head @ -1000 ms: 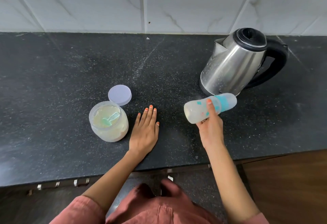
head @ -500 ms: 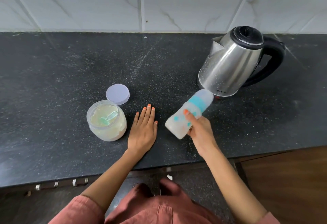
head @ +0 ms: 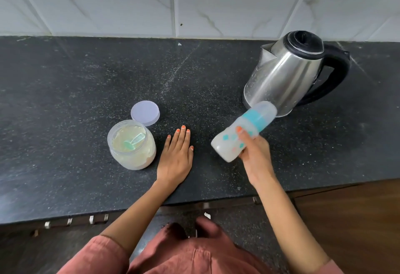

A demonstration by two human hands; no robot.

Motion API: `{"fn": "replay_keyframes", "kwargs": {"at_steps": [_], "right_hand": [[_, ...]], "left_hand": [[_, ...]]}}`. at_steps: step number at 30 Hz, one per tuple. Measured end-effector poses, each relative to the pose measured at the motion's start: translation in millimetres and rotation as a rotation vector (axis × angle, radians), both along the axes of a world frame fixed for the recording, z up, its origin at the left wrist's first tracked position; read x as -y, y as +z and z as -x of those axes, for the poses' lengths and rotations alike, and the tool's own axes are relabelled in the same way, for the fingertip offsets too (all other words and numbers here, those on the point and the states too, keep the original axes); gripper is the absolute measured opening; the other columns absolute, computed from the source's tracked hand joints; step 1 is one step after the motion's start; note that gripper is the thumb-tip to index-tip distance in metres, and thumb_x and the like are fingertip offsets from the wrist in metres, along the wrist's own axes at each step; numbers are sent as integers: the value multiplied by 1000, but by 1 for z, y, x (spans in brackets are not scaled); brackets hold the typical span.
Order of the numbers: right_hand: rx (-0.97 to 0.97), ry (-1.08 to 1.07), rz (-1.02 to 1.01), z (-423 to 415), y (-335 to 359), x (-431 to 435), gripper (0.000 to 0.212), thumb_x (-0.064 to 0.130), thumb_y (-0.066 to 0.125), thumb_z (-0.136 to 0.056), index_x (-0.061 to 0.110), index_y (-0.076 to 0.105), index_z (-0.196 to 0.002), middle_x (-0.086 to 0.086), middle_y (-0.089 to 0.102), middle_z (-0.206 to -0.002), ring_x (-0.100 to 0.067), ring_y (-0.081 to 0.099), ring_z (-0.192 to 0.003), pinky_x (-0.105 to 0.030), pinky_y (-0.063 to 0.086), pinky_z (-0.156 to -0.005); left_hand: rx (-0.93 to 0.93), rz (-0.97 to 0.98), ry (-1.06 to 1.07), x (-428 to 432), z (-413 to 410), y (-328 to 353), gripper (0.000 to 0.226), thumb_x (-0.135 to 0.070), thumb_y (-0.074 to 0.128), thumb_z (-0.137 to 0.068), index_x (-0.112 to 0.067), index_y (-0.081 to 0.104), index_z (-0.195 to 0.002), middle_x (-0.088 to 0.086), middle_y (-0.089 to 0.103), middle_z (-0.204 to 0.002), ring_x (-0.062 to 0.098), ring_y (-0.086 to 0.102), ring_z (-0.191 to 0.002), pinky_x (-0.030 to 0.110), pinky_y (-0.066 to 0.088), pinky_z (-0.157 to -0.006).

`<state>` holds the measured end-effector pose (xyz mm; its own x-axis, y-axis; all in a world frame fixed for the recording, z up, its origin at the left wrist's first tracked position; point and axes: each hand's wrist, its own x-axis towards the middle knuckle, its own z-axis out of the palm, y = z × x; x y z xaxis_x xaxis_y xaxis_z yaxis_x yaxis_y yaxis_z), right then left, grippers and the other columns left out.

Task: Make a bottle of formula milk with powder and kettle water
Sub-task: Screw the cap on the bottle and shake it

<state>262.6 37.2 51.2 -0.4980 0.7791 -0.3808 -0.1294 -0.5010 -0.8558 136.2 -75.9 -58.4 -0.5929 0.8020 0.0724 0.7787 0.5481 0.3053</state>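
Pretty late in the process by the look of it. Going biggest to smallest: the counter [head: 65, 78] was dark speckled stone, with the steel kettle [head: 287, 78] parked at about 2 o'clock, lid down, so I'd guess the water part was done. The powder jar [head: 132, 143] sat open at about 9 o'clock from the middle, scoop [head: 133, 142] lying inside on the powder, and its lid [head: 145, 112] was off, lying flat on the counter just behind the jar and touching or nearly touching it. So the jar wasn't closed up yet.

The bottle [head: 242, 131] was capped, teal collar and clear cover on, with cloudy whitish stuff inside. It was off the counter, tilted with the cap end pointing to roughly 1 o'clock toward the kettle base. The right hand [head: 256, 159] was clenched around its lower half, thumb across the front, the other fingers [head: 243, 154] wrapped under the side nearest the person. Looked like mid-shake to me, the bottle was a bit blurry.

The left hand [head: 176, 156] was holding nothing, flat and palm down on the counter between jar and bottle, just beside the jar.

Left to do, I'd say: finish mixing, put the bottle down, relid the jar.
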Motion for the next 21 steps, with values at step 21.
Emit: {"fn": "replay_keyframes", "kwargs": {"at_steps": [21], "right_hand": [[242,236,-266,3,0,11,18,10,72,-74,21,64,-84,3,68,-86,-14,64,-85,-31,53,-79]], "left_hand": [[-31,7,-1,0,1,-1,54,-28,22,-92,0,43,-133,16,42,-141,31,40,-129,46,17,-105]]}}
